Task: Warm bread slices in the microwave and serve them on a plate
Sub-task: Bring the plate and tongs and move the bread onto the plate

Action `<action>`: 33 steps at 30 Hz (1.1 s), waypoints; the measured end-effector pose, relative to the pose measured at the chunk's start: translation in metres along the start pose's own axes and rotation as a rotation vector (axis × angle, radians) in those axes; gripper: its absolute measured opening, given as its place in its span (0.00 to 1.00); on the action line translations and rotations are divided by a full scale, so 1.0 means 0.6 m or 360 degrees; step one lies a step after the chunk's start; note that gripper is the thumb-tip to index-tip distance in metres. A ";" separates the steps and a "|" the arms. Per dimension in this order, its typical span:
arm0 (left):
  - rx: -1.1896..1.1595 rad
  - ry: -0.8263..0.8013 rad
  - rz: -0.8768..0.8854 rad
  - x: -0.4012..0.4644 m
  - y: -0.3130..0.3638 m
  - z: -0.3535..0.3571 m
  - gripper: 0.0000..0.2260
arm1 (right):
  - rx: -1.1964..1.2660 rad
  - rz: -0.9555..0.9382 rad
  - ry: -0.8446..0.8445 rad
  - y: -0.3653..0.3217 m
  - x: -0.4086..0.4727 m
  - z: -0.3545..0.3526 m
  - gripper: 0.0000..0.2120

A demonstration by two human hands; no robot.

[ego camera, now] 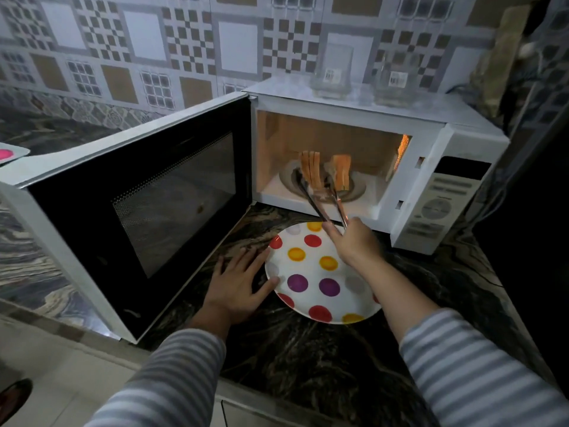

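Observation:
The white microwave (431, 192) stands with its door (138, 204) swung wide to the left and its inside lit. Two groups of bread slices (311, 172) stand upright on the turntable (354, 189). My right hand (351, 238) grips metal tongs (326, 204) that reach into the cavity, their tips at the left group of slices. A white plate with coloured dots (317, 282) lies on the dark counter in front of the microwave. My left hand (240, 282) rests flat on the counter, fingers spread, touching the plate's left rim.
Two clear glass jars (332, 72) stand on top of the microwave. The open door blocks the counter's left side. A pink-and-white item (9, 154) lies at the far left. The counter's front edge (277, 402) runs below my arms. Cables hang at the right.

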State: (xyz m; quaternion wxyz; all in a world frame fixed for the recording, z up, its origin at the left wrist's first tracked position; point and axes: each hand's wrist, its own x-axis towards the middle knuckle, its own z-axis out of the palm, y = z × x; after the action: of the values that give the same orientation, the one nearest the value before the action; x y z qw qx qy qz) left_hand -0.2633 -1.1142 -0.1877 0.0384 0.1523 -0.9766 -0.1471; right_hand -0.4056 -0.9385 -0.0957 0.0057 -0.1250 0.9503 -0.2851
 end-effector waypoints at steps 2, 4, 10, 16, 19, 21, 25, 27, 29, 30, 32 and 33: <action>0.0016 -0.0016 0.0013 0.002 -0.001 -0.001 0.33 | -0.0047 0.0071 0.0059 -0.013 0.027 0.002 0.25; 0.0019 -0.0017 0.0016 0.004 -0.003 -0.001 0.33 | -0.0114 0.0138 0.0077 -0.030 0.056 0.005 0.25; -0.0001 0.0032 0.0011 0.006 -0.007 0.005 0.34 | -0.0112 0.0312 0.0067 -0.083 0.153 0.028 0.18; 0.0004 0.0016 0.0009 0.006 -0.007 0.003 0.35 | 0.0000 0.0297 -0.0056 -0.118 0.205 0.065 0.17; -0.0010 0.0013 0.0012 0.005 -0.006 0.000 0.35 | -0.0081 0.0302 -0.0074 -0.125 0.212 0.081 0.19; -0.0024 0.0011 0.0012 0.005 -0.005 -0.003 0.36 | -0.0110 0.0270 -0.0046 -0.122 0.214 0.089 0.22; -0.0056 0.0011 0.0010 0.001 -0.002 -0.007 0.35 | -0.0078 0.0258 0.0008 -0.113 0.219 0.088 0.25; -0.0049 -0.0002 0.0011 0.001 -0.003 -0.007 0.35 | -0.0044 0.0261 0.0060 -0.108 0.214 0.080 0.24; -0.0062 -0.0018 0.0010 0.002 -0.002 -0.008 0.35 | 0.0023 0.0178 0.0113 -0.098 0.204 0.072 0.22; -0.0057 -0.0028 0.0008 0.002 -0.002 -0.008 0.35 | 0.0031 0.0121 0.0132 -0.092 0.198 0.068 0.21; -0.0033 -0.0039 0.0002 0.002 -0.001 -0.009 0.35 | -0.0045 0.0080 0.0153 -0.083 0.181 0.058 0.20; -0.0027 -0.0039 0.0002 0.003 -0.001 -0.009 0.35 | -0.0070 0.0105 0.0166 -0.079 0.169 0.052 0.21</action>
State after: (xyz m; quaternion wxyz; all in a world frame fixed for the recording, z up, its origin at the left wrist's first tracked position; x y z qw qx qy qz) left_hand -0.2640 -1.1164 -0.1827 0.0278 0.1495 -0.9758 -0.1573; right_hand -0.4904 -1.0178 -0.0901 -0.0373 -0.0786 0.9590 -0.2699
